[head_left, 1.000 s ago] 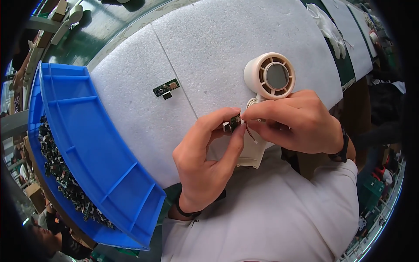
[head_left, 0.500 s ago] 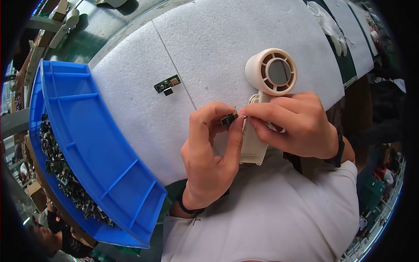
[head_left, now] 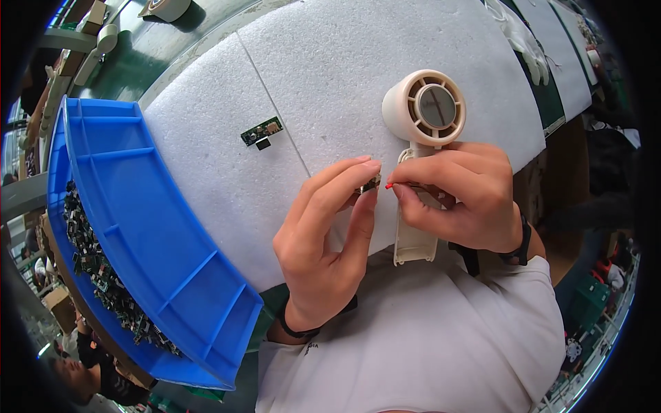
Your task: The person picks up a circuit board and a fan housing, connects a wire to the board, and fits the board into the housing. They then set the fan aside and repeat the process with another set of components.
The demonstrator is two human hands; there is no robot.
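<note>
Pinching one small board (head_left: 370, 184), two hands, one fan (head_left: 424, 110)

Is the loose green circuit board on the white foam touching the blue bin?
Apart. The head view shows the green circuit board lying alone on the white foam, with bare foam plainly between it and the blue bin.

The fan (head_left: 425, 110) is cream with a grey centre. The wire (head_left: 390, 185) tip is red. The board (head_left: 261, 130) is green. The foam (head_left: 330, 76) is white and speckled; the bin (head_left: 144, 241) bright blue; the shirt (head_left: 420, 344) white; the wristband (head_left: 518, 244) black.
</note>
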